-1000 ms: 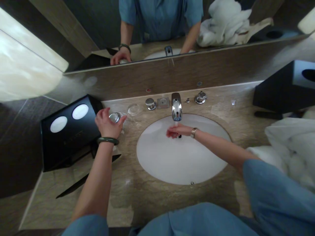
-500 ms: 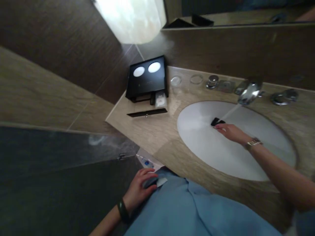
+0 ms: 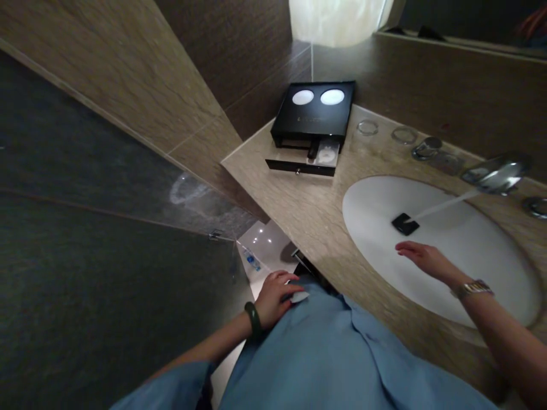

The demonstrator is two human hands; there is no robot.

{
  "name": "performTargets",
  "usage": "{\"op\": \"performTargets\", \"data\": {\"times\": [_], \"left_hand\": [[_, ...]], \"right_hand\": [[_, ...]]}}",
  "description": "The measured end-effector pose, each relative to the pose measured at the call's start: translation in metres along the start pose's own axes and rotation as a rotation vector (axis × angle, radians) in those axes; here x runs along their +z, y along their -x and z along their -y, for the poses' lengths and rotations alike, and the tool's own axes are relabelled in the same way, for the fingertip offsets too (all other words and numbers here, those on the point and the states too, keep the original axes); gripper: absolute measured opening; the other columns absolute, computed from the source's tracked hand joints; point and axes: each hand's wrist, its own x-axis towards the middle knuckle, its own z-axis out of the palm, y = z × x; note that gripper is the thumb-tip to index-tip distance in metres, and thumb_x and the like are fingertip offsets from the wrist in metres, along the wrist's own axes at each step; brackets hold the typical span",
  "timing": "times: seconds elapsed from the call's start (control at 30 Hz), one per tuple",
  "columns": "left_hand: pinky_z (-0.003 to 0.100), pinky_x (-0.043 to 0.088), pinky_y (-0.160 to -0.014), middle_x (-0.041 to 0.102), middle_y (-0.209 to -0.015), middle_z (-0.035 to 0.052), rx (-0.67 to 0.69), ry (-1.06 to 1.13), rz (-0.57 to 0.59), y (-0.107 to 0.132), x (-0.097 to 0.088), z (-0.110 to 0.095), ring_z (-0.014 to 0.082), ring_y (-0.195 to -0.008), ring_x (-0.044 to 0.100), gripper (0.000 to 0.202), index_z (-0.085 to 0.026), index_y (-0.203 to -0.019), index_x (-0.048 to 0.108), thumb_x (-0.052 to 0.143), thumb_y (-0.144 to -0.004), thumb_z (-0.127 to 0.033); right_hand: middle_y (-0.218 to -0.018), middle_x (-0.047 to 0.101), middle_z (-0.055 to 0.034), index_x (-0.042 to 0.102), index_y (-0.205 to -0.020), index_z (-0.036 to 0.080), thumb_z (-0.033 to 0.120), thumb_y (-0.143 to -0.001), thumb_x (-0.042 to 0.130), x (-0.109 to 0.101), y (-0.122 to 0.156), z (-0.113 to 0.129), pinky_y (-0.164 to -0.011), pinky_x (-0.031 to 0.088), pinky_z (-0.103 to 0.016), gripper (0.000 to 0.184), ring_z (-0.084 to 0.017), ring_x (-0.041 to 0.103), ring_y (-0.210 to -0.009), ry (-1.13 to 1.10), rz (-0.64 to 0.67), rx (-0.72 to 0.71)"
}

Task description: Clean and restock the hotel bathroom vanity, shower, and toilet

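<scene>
My right hand (image 3: pixel 423 259) hovers flat over the white oval basin (image 3: pixel 482 273), fingers stretched out and holding nothing, a little nearer to me than the black drain plate (image 3: pixel 405 224). Water runs from the chrome tap (image 3: pixel 498 173) down to that plate. A metal watch (image 3: pixel 472 288) is on that wrist. My left hand (image 3: pixel 276 299) is down at my waist against the blue garment (image 3: pixel 337 359), fingers curled over a small pale thing (image 3: pixel 299 296) that I cannot make out. A dark bangle (image 3: pixel 253 319) circles that wrist.
A black box (image 3: pixel 314 114) with two white discs stands at the counter's far left corner, its drawer (image 3: pixel 303 160) pulled open. Two clear glasses (image 3: pixel 367 126) (image 3: pixel 404 135) and a chrome knob (image 3: pixel 425 148) line the back of the beige stone counter (image 3: pixel 299 205). Dark wall panels fill the left.
My view swung left and down. My left hand left the glass on the counter and dropped to my waist. My right hand drew back out of the water stream.
</scene>
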Motion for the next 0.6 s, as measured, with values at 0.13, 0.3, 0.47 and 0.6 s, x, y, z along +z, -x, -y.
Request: {"op": "performTargets", "data": {"times": [0.13,0.3,0.47,0.6], "left_hand": [[0.048,0.051,-0.101,0.078,-0.105,0.0114,-0.170,0.457,-0.169,-0.023,-0.041,-0.012,0.0285,-0.102,0.069,0.034,-0.017,-0.098,0.078,0.072,-0.084,-0.047],[0.028,0.057,-0.069,0.076,-0.088,0.0054,-0.172,1.018,-0.601,-0.035,-0.124,-0.048,0.0172,-0.076,0.068,0.057,-0.015,-0.105,0.072,0.090,-0.065,-0.051],[0.031,0.058,-0.076,0.077,-0.099,0.0061,0.055,1.060,-0.609,-0.071,-0.150,-0.081,0.0200,-0.090,0.072,0.058,-0.018,-0.115,0.064,0.091,-0.066,-0.035],[0.029,0.056,-0.077,0.077,-0.098,0.0059,0.128,1.088,-0.469,-0.114,-0.135,-0.102,0.0189,-0.093,0.072,0.052,-0.017,-0.116,0.063,0.085,-0.070,-0.030]], "right_hand": [[-0.118,0.076,-0.0119,0.073,-0.110,0.019,0.040,-0.095,0.044,-0.009,0.006,0.003,-0.090,0.060,-0.033,0.038,-0.022,0.074,-0.105,-0.316,-0.036,-0.046],[-0.117,0.075,-0.0176,0.077,-0.086,0.021,0.030,-0.086,0.053,-0.004,0.002,0.000,-0.102,0.054,-0.049,0.026,-0.033,0.071,-0.112,0.055,-0.239,-0.089],[-0.111,0.077,-0.0151,0.076,-0.103,0.022,0.045,-0.087,0.055,0.011,0.001,0.060,-0.103,0.054,-0.053,0.035,-0.033,0.073,-0.105,-0.128,-0.131,-0.247],[-0.123,0.073,-0.0146,0.072,-0.111,0.021,0.067,-0.090,0.054,0.019,0.013,0.136,-0.111,0.048,-0.054,0.054,-0.031,0.067,-0.118,-0.541,-0.050,-0.281]]}}
